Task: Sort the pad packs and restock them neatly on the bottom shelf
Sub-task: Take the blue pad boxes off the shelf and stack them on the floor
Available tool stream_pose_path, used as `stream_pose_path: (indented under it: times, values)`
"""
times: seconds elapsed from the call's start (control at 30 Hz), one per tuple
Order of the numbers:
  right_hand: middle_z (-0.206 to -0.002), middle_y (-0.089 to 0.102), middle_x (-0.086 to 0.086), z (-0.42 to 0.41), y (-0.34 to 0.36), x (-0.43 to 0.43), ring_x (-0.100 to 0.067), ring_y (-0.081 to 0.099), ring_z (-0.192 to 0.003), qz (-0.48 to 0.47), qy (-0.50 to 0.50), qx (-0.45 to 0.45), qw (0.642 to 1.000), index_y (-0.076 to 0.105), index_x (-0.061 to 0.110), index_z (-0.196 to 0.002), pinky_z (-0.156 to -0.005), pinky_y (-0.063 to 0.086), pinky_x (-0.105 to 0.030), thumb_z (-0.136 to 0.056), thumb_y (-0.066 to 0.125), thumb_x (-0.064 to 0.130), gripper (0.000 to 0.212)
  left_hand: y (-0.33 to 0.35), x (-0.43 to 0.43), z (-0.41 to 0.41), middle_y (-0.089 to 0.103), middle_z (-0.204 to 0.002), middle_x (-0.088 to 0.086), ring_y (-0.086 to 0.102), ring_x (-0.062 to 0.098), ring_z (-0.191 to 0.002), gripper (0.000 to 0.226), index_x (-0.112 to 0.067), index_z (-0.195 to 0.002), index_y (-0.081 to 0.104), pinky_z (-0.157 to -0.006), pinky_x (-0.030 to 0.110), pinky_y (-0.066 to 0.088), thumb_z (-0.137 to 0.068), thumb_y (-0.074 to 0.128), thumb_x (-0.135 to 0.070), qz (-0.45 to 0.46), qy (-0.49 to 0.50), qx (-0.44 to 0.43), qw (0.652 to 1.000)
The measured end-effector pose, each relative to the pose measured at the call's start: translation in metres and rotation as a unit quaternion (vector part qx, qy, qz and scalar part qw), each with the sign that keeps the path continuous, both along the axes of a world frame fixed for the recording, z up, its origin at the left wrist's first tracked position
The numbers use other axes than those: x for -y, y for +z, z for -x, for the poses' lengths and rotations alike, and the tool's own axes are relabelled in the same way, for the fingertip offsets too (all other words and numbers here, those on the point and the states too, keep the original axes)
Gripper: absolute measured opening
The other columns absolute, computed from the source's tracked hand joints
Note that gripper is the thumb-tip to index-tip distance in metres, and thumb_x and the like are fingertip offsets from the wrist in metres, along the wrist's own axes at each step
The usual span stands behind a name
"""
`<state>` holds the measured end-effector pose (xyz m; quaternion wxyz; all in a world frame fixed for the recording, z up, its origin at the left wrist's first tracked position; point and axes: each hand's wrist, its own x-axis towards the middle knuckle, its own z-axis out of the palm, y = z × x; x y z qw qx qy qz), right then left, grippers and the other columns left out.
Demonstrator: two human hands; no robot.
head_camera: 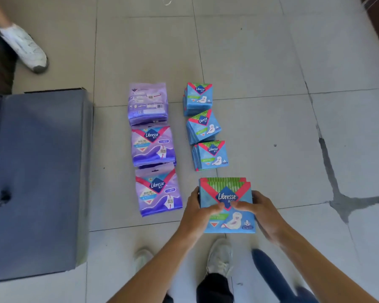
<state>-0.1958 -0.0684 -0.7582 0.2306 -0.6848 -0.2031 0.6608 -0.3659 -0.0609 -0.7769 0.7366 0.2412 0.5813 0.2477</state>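
I hold a stack of blue pad packs [227, 193] over the tiled floor, gripped from both sides. My left hand [198, 212] clasps its left edge and my right hand [258, 212] its right edge, thumbs on top. Beyond it three small piles of blue packs lie in a column: near [210, 155], middle [202, 126], far [198, 98]. To their left runs a column of purple packs: near [158, 192], middle [152, 146], far [148, 103], the far one back side up.
A grey-blue box or cabinet top [37, 182] fills the left side. Another person's white shoe [24, 48] stands at the top left. My own shoes [220, 256] are below the held stack. A cracked tile joint [335, 186] runs at the right.
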Motion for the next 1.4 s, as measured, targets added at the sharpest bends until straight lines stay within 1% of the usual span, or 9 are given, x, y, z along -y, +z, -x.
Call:
stream_pose_path:
  times: [0.1, 0.2, 0.43, 0.57, 0.67, 0.83, 1.1, 1.27, 1.4]
  values:
    - [-0.094, 0.075, -0.013, -0.013, -0.052, 0.002, -0.033, 0.073, -0.08, 0.03, 0.025, 0.014, 0.999, 0.063, 0.005, -0.107, -0.072, 0.057, -0.039, -0.049, 0.081, 0.021, 0.062, -0.054, 0.008, -0.016, 0.074, -0.096, 0.005, 0.072, 0.022, -0.086, 0.058, -0.014, -0.105, 0.062, -0.071, 0.032, 0.057, -0.05, 0.076, -0.022, 0.027, -0.021, -0.04, 0.999]
    - [-0.093, 0.072, -0.009, -0.022, -0.106, 0.0, -0.026, 0.071, -0.075, 0.046, 0.029, 0.05, 0.997, 0.058, 0.006, -0.108, -0.063, 0.054, -0.03, -0.047, 0.077, 0.017, 0.065, -0.106, 0.01, -0.033, 0.075, -0.086, 0.001, 0.072, 0.013, -0.077, 0.039, -0.019, -0.093, 0.068, -0.061, 0.021, 0.053, -0.054, 0.071, -0.017, 0.022, -0.027, -0.09, 0.995]
    - [-0.102, 0.07, -0.015, -0.038, -0.216, -0.022, -0.026, 0.069, -0.078, 0.054, 0.045, 0.054, 0.996, 0.059, 0.003, -0.113, -0.063, 0.054, -0.03, -0.054, 0.078, 0.008, 0.062, -0.204, -0.003, -0.057, 0.067, -0.081, -0.013, 0.064, 0.0, -0.072, 0.023, -0.029, -0.084, 0.058, -0.057, 0.009, 0.048, -0.078, 0.072, -0.011, 0.009, -0.004, -0.172, 0.985]
    - [-0.096, 0.072, -0.013, -0.039, -0.255, -0.028, -0.027, 0.068, -0.08, 0.054, 0.057, 0.056, 0.995, 0.064, 0.009, -0.101, -0.078, 0.055, -0.039, -0.076, 0.072, 0.001, 0.027, -0.249, -0.006, -0.063, 0.067, -0.101, -0.002, 0.066, 0.015, -0.093, 0.026, -0.024, -0.1, 0.056, -0.081, 0.032, 0.054, -0.079, 0.072, -0.024, 0.02, -0.009, -0.236, 0.972]
    - [-0.093, 0.071, -0.013, -0.04, -0.28, -0.029, -0.025, 0.067, -0.076, 0.058, 0.065, 0.049, 0.995, 0.064, 0.012, -0.096, -0.074, 0.053, -0.035, -0.08, 0.07, 0.002, 0.02, -0.275, -0.009, -0.068, 0.064, -0.108, 0.005, 0.062, 0.023, -0.102, 0.034, -0.016, -0.108, 0.056, -0.089, 0.041, 0.051, -0.079, 0.07, -0.029, 0.036, -0.014, -0.273, 0.961]
    - [-0.101, 0.071, -0.017, -0.047, -0.308, -0.033, -0.033, 0.069, -0.086, 0.054, 0.063, 0.058, 0.995, 0.063, 0.004, -0.109, -0.08, 0.055, -0.042, -0.079, 0.071, 0.001, 0.031, -0.299, -0.014, -0.075, 0.063, -0.109, 0.007, 0.06, 0.024, -0.102, 0.036, -0.011, -0.109, 0.056, -0.089, 0.039, 0.05, -0.081, 0.068, -0.028, 0.034, -0.029, -0.289, 0.956]
    - [-0.103, 0.068, -0.01, -0.05, -0.333, -0.038, -0.021, 0.068, -0.078, 0.034, 0.096, 0.103, 0.989, 0.058, 0.005, -0.115, -0.061, 0.054, -0.026, -0.084, 0.067, 0.007, 0.032, -0.309, -0.03, -0.076, 0.063, -0.107, 0.005, 0.063, 0.022, -0.099, 0.029, -0.016, -0.102, 0.053, -0.082, 0.033, 0.053, -0.08, 0.071, -0.022, 0.035, -0.021, -0.299, 0.953]
    - [-0.114, 0.063, -0.011, -0.045, -0.324, -0.04, -0.029, 0.065, -0.1, 0.053, 0.182, 0.189, 0.963, 0.05, 0.004, -0.121, -0.079, 0.053, -0.038, -0.085, 0.066, 0.014, 0.041, -0.29, -0.028, -0.068, 0.051, -0.117, 0.009, 0.053, 0.021, -0.109, 0.041, -0.008, -0.119, 0.046, -0.084, 0.025, 0.044, -0.085, 0.065, -0.018, -0.08, -0.21, -0.432, 0.873]
    - [-0.12, 0.054, -0.015, -0.04, -0.285, -0.049, -0.029, 0.052, -0.115, -0.009, 0.334, 0.297, 0.894, 0.044, 0.003, -0.128, -0.084, 0.041, -0.033, -0.088, 0.059, 0.01, 0.043, -0.252, -0.028, -0.063, 0.044, -0.126, 0.01, 0.048, 0.023, -0.116, 0.043, -0.007, -0.128, 0.038, -0.091, 0.029, 0.043, -0.09, 0.056, -0.02, -0.155, -0.325, -0.484, 0.797]
